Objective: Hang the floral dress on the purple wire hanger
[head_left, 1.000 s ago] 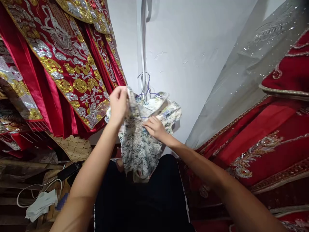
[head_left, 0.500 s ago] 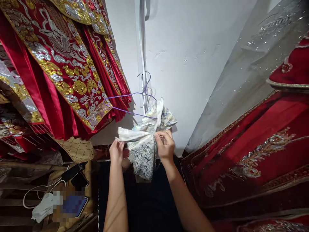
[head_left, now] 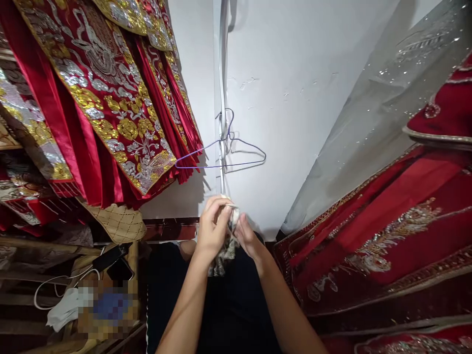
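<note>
A small white garment with a dark and pale print [head_left: 227, 251] is bunched up in front of my lap, much of it hidden behind my hands. My left hand [head_left: 213, 227] has its fingers curled round the upper cloth. From the other side, my right hand [head_left: 250, 238] presses against the bundle, thumb and fingers close to the cloth. Above them, a purple wire hanger [head_left: 201, 167] hangs bare by its hook at the white pole [head_left: 222, 59] along the wall.
Red robes with gold and silver sequins [head_left: 127, 128] hang at the left. On the right are a beaded red garment [head_left: 376, 246] and sheer glittery fabric [head_left: 354, 118]. A wooden stool [head_left: 132, 250] at lower left bears a black device, a white cable and a white cloth [head_left: 64, 312].
The garment has come off the hanger and is gathered lower, between my hands. My left hand moved right and up, close to my right hand. The hanger now hangs level.
</note>
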`<action>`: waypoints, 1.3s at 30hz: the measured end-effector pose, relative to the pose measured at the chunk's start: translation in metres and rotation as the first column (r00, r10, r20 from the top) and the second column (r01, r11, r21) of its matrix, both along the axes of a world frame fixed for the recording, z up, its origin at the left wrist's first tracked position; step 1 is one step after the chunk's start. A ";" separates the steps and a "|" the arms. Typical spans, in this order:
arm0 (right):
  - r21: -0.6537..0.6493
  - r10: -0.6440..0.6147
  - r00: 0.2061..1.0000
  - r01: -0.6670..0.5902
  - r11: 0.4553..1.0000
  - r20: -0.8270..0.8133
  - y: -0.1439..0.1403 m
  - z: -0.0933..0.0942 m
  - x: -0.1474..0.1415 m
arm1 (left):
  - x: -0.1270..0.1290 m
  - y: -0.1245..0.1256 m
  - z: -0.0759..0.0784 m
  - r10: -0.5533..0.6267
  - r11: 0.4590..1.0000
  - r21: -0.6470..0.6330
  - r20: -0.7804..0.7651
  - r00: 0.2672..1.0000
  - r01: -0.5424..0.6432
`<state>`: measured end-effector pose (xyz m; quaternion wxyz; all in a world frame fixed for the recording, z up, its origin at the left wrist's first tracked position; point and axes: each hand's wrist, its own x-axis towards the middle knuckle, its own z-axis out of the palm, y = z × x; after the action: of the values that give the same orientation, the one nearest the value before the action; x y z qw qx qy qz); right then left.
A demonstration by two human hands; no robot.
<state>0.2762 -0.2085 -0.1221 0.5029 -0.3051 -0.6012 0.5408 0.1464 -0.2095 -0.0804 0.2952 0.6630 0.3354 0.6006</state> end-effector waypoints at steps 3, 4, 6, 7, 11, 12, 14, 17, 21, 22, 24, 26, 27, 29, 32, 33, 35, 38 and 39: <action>-0.046 0.141 0.990 -0.141 0.989 0.004 0.008 0.016 0.001 | -0.024 0.008 0.006 0.087 0.996 -0.009 -0.145 0.986 -0.089; -0.032 0.150 0.987 -0.149 0.988 0.062 0.013 0.025 0.004 | -0.033 0.013 0.005 0.017 0.998 -0.059 -0.191 0.981 -0.029; 0.076 0.091 0.976 -0.108 0.991 0.196 0.029 0.046 0.014 | -0.048 0.023 0.002 -0.258 0.954 -0.225 -0.288 0.922 0.197; 0.173 0.015 0.971 -0.058 0.983 0.238 0.039 0.057 0.019 | -0.054 0.027 -0.001 -0.390 0.904 -0.316 -0.333 0.858 0.288; 0.526 -0.429 0.899 0.321 0.787 0.093 0.094 0.088 0.040 | -0.074 0.037 -0.015 -0.417 0.888 -0.408 -0.521 0.745 0.211; 0.536 -0.491 0.869 0.389 0.749 0.055 0.109 0.089 0.043 | -0.082 0.040 -0.017 -0.340 0.918 -0.371 -0.550 0.763 0.142; 0.474 -0.518 0.849 0.417 0.775 0.100 0.137 0.081 0.048 | -0.101 0.049 -0.019 -0.219 0.946 -0.325 -0.577 0.787 0.025; 0.345 -0.451 0.839 0.344 0.873 0.305 0.162 0.056 0.056 | -0.133 0.067 -0.014 -0.132 0.913 -0.387 -0.577 0.806 -0.128; 0.320 -0.458 0.801 0.350 0.880 0.386 0.160 0.034 0.077 | -0.156 0.086 0.009 0.028 0.874 -0.399 -0.527 0.850 -0.276; 0.334 -0.488 0.789 0.376 0.864 0.374 0.155 0.033 0.084 | -0.156 0.090 0.017 0.068 0.898 -0.337 -0.528 0.847 -0.283; 0.363 -0.547 0.755 0.427 0.828 0.362 0.143 0.037 0.099 | -0.150 0.095 0.034 0.133 0.956 -0.143 -0.572 0.809 -0.258; 0.387 -0.586 0.726 0.455 0.802 0.361 0.130 0.045 0.110 | -0.141 0.100 0.050 0.203 0.975 0.062 -0.641 0.741 -0.213; 0.396 -0.593 0.720 0.457 0.796 0.361 0.124 0.049 0.113 | -0.137 0.101 0.058 0.241 0.970 0.139 -0.667 0.705 -0.200; 0.411 -0.596 0.715 0.451 0.792 0.365 0.114 0.057 0.117 | -0.131 0.103 0.069 0.311 0.950 0.235 -0.689 0.655 -0.204; 0.453 -0.631 0.680 0.459 0.764 0.374 0.104 0.064 0.118 | -0.131 0.100 0.076 0.339 0.941 0.259 -0.730 0.594 -0.218; 0.469 -0.643 0.667 0.461 0.753 0.377 0.102 0.064 0.117 | -0.133 0.098 0.077 0.327 0.945 0.247 -0.752 0.573 -0.215; 0.491 -0.656 0.653 0.459 0.740 0.379 0.100 0.065 0.116 | -0.138 0.091 0.078 0.297 0.953 0.216 -0.792 0.534 -0.211; 0.475 -0.638 0.668 0.449 0.756 0.383 0.098 0.064 0.112 | -0.144 0.082 0.084 0.288 0.956 0.208 -0.802 0.523 -0.206; 0.460 -0.623 0.681 0.444 0.769 0.384 0.097 0.064 0.110 | -0.144 0.080 0.087 0.298 0.954 0.225 -0.792 0.533 -0.199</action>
<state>0.3859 -0.1118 -0.0580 0.5033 -0.5139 -0.6769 0.1563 0.0021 -0.1291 0.0070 -0.0178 0.8248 0.4917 0.2787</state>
